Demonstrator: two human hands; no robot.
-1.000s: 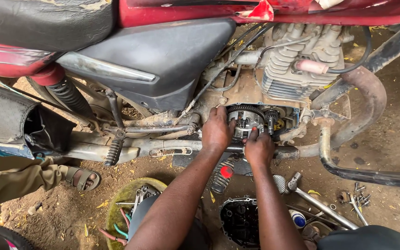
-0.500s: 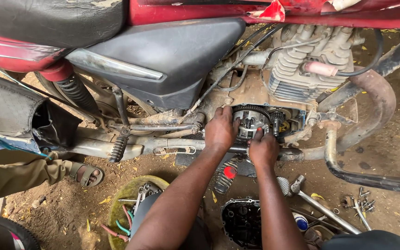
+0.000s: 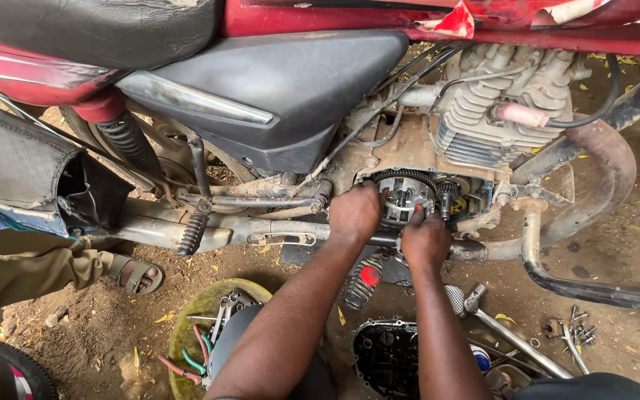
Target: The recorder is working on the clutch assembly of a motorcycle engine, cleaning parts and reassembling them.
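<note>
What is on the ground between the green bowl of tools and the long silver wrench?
In the head view, a black engine cover lies on the dirt between the green bowl and the long silver wrench, with the person's forearms reaching across above it.

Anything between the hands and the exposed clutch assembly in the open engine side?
Nothing visible does. The left hand is already on the left edge of the clutch assembly, and the right hand is at its lower right. The engine cover is off and lies on the ground below.
</note>
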